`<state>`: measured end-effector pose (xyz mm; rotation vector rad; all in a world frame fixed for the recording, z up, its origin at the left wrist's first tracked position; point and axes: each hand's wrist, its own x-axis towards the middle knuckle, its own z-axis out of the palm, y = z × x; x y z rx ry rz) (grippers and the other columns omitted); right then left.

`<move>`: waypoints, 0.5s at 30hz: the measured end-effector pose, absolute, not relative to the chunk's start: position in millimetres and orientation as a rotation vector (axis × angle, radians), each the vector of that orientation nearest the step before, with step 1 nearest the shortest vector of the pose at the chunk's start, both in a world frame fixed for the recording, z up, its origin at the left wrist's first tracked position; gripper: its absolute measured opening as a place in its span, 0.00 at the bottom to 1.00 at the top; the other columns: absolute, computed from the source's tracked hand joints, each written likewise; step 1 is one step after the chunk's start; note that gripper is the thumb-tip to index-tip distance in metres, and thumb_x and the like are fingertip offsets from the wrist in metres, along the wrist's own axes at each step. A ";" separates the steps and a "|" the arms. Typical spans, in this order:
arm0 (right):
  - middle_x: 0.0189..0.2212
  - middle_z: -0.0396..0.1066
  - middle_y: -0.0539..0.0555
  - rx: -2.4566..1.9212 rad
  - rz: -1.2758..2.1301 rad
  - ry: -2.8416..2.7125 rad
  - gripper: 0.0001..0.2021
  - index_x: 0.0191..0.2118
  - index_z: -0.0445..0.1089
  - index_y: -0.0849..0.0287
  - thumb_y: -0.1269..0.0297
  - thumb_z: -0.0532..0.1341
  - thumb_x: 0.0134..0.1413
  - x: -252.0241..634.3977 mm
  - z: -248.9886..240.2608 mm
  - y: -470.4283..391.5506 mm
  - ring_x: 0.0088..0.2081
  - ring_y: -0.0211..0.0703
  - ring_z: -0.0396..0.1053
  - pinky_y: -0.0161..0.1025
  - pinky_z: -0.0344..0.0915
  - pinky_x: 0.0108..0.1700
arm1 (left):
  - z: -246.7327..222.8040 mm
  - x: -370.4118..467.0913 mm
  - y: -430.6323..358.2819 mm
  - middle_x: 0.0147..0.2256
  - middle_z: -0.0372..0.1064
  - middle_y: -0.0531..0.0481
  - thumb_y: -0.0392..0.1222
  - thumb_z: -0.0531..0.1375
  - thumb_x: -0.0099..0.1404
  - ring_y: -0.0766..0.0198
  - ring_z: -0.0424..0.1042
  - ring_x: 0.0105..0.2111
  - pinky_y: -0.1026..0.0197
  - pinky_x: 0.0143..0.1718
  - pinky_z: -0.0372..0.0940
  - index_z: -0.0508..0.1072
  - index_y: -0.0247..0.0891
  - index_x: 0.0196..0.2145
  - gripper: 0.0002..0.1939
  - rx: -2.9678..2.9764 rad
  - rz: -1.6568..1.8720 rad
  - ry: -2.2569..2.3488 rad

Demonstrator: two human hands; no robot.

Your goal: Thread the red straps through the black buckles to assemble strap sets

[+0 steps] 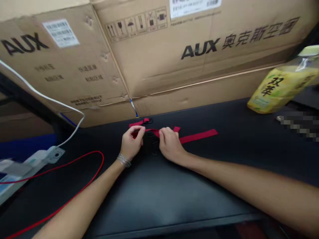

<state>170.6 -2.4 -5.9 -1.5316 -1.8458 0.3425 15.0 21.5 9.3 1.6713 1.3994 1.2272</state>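
My left hand (132,141) is closed in a pinch on a red strap (198,136) above the black table (159,192). Close beside it, my right hand (170,143) also grips the strap, with a short stretch of red showing between the two hands. The strap's flat end reaches out to the right past my right hand. Black buckle parts (154,144) show dimly between and below my hands. Behind my left hand lies another red strap piece (136,123) with a black buckle (148,120).
Large cardboard boxes (159,66) stand along the back. A yellow-labelled bottle (281,84) is at the right. At the left are a white power strip (35,162), a white cable (45,96) and a red cable (97,172) curving beside my left forearm.
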 end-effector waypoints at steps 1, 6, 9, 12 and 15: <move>0.37 0.68 0.58 -1.532 0.353 -1.828 0.13 0.37 0.65 0.61 0.69 0.44 0.63 170.5 -6.0 -2.3 0.40 0.46 0.65 0.43 0.56 0.44 | 9.8 15.3 21.1 0.12 0.57 0.60 0.51 0.58 0.60 0.72 0.56 0.11 0.68 0.16 0.53 0.71 0.36 0.35 0.14 1.693 1.215 1.391; 0.39 0.69 0.58 -1.488 0.313 -1.814 0.12 0.41 0.65 0.61 0.70 0.46 0.62 170.9 -5.8 -4.1 0.43 0.47 0.64 0.44 0.55 0.46 | 10.3 14.7 19.9 0.13 0.58 0.58 0.51 0.58 0.60 0.72 0.57 0.14 0.68 0.18 0.54 0.68 0.35 0.22 0.17 1.826 1.170 1.430; 0.43 0.68 0.59 -1.394 0.219 -1.881 0.12 0.45 0.65 0.62 0.70 0.48 0.60 171.1 -4.6 -8.2 0.46 0.48 0.63 0.45 0.54 0.49 | 9.7 15.0 19.0 0.14 0.59 0.57 0.50 0.58 0.60 0.72 0.56 0.14 0.67 0.18 0.53 0.70 0.35 0.22 0.16 1.837 1.134 1.419; 0.46 0.68 0.60 -1.291 0.192 -1.968 0.15 0.51 0.62 0.64 0.71 0.50 0.59 171.0 -3.6 -12.2 0.47 0.48 0.62 0.46 0.53 0.52 | 9.6 16.9 17.2 0.14 0.59 0.57 0.50 0.58 0.60 0.71 0.56 0.15 0.67 0.18 0.53 0.73 0.35 0.26 0.15 1.856 1.074 1.344; 0.41 0.69 0.59 -1.279 0.207 -2.018 0.13 0.47 0.65 0.62 0.71 0.49 0.60 171.2 -3.6 -12.8 0.44 0.47 0.63 0.45 0.54 0.49 | 9.6 17.8 16.8 0.15 0.61 0.55 0.51 0.56 0.60 0.70 0.57 0.16 0.67 0.19 0.53 0.74 0.35 0.25 0.17 1.935 1.043 1.361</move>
